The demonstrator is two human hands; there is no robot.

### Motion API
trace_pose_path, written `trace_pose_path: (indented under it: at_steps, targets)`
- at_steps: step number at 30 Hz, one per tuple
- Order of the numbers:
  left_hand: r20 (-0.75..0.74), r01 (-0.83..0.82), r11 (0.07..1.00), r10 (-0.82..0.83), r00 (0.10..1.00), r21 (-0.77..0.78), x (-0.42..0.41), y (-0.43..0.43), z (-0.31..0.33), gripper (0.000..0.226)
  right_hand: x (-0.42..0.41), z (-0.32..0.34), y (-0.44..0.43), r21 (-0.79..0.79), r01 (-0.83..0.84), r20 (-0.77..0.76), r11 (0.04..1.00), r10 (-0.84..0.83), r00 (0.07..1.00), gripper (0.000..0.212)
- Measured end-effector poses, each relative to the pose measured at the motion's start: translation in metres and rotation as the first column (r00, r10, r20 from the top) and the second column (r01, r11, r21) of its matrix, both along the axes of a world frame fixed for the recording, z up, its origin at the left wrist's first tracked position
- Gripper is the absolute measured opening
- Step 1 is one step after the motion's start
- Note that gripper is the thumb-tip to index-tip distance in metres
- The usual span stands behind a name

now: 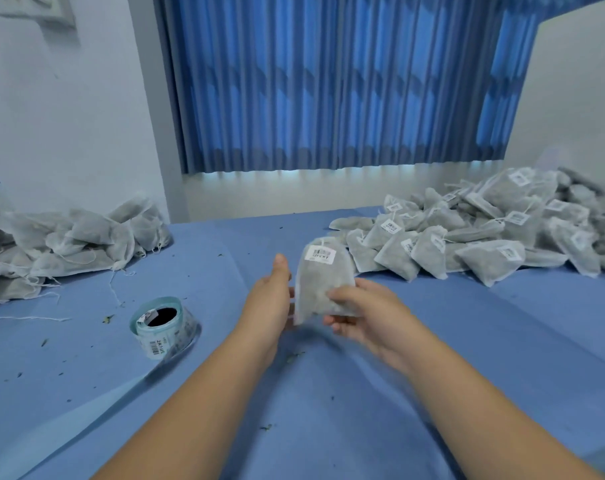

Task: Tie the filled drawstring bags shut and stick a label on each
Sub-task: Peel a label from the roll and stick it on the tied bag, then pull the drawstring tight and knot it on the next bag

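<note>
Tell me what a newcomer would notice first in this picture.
First, the grey filled drawstring bag with a white barcode label, held at the centre in the right grip. Then the big heap of labelled grey bags at the right, and the unlabelled heap at the left, near the pale green roll of labels.

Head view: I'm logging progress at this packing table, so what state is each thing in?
Held bag: labelled, lifted off the cloth, gripped by the right hand.
Left hand: open, at the bag's left edge.
Label roll: on the cloth, partly unwound.
Left heap: no labels showing, strings loose.
Right heap: labelled bags, piled.
Curtain: drawn shut.
</note>
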State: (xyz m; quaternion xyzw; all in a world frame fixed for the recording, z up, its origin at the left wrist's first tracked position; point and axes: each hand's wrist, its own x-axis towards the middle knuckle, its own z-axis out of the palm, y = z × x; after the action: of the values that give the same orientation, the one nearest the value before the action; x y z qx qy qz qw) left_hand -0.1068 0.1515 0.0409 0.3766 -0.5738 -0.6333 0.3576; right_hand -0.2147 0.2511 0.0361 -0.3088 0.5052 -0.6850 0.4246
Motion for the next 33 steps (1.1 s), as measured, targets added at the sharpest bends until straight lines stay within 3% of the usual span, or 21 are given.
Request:
trace_pose_path:
  at_steps: [2, 5, 8, 12, 18, 20, 21, 23, 25, 30, 33]
  targets:
    - [-0.080, 0.009, 0.999, -0.006, 0.997, 0.034, -0.002, 0.004, 0.003, 0.046, -0.031, 0.011, 0.001, -0.143, 0.174, 0.212, 0.974, -0.142, 0.967, 0.008]
    - [-0.131, 0.049, 0.998, -0.044, 0.990, 0.037, 0.003, 0.008, 0.005, 0.041, -0.069, 0.019, 0.004, -0.108, 0.393, 0.368, 0.913, -0.331, 0.869, 0.004]
    - [-0.203, 0.075, 0.993, -0.056, 0.978, 0.090, 0.013, 0.010, 0.007, 0.037, -0.072, 0.010, 0.002, 0.015, 0.409, 0.308, 0.913, -0.393, 0.867, 0.005]
    - [-0.263, 0.057, 0.986, -0.015, 0.965, 0.155, 0.030, 0.007, 0.012, 0.030, -0.037, -0.005, -0.013, 0.087, 0.258, 0.259, 0.962, -0.272, 0.927, 0.007]
    - [-0.194, 0.026, 0.998, -0.014, 0.981, 0.059, 0.080, -0.008, 0.023, 0.014, 0.033, -0.004, -0.049, 0.072, 0.094, 0.134, 0.993, -0.103, 0.986, 0.004]
    - [-0.155, -0.005, 1.000, 0.006, 0.988, 0.012, 0.104, -0.018, 0.028, 0.013, 0.057, -0.001, -0.065, 0.037, 0.105, 0.020, 0.994, -0.106, 0.994, 0.006]
    - [-0.128, -0.017, 1.000, 0.015, 0.992, -0.015, 0.117, -0.023, 0.030, 0.012, 0.068, 0.001, -0.074, 0.027, 0.139, -0.116, 0.990, -0.135, 0.984, 0.009]
    - [-0.047, -0.032, 0.997, 0.029, 0.998, -0.073, 0.146, -0.035, 0.033, 0.011, 0.092, 0.003, -0.091, -0.033, 0.201, -0.426, 0.979, -0.195, 0.883, 0.017]
    - [0.058, -0.053, 0.990, 0.061, 0.996, -0.128, 0.176, -0.048, 0.033, 0.010, 0.120, 0.005, -0.105, -0.137, 0.155, -0.614, 0.978, -0.207, 0.762, 0.021]
    - [0.277, -0.148, 0.953, 0.222, 0.935, -0.264, 0.240, -0.080, 0.024, 0.013, 0.181, 0.005, -0.140, -0.216, -0.016, -0.855, 0.976, -0.181, 0.486, 0.018]
    - [0.454, -0.122, 0.888, 0.339, 0.824, -0.443, 0.268, -0.097, 0.013, 0.015, 0.208, -0.003, -0.151, -0.247, -0.028, -0.899, 0.969, -0.218, 0.381, 0.017]
